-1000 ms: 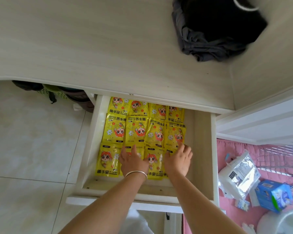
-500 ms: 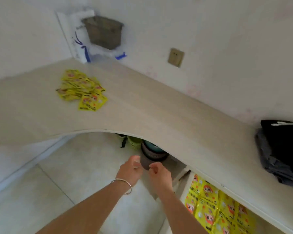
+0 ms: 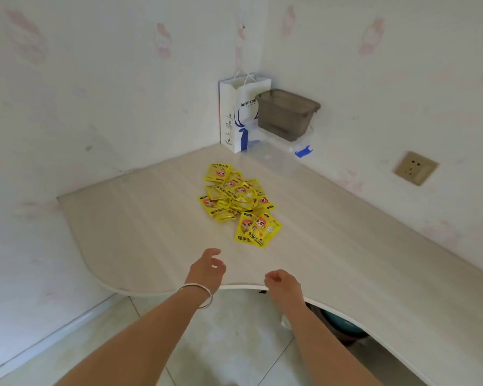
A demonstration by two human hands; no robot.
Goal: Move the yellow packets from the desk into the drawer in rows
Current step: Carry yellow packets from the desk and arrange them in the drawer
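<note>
The yellow packets (image 3: 236, 203) lie in a loose, overlapping heap on the pale wood-grain tabletop (image 3: 332, 246), toward its back corner. Each packet shows a cartoon face with orange hair. Two packets at the near end of the heap sit a little apart from the rest, overlapping each other and angled toward the person.

Both hands are over the front edge of the tabletop, short of the heap and touching none of the packets. The left hand (image 3: 207, 270) is the nearer one to the packets, its fingers loosely curled with the thumb lifted, holding nothing. A silver bangle (image 3: 197, 295) circles the left wrist. The right hand (image 3: 283, 282) is just beside the curved front edge, well apart from the left hand, its fingers loosely curled inward and also empty.

Behind the heap, in the corner where the two walls meet, stands a white paper bag (image 3: 234, 118) with blue print and string handles. Just beside it, a smoky grey plastic box (image 3: 286, 114) rests on a clear plastic box (image 3: 273, 147) with a blue latch. A beige wall socket (image 3: 415, 168) sits on the right wall above the tabletop. Below the tabletop edge is a light tiled floor (image 3: 229, 344), and something teal and rounded (image 3: 343, 325) shows under the tabletop at the right.
</note>
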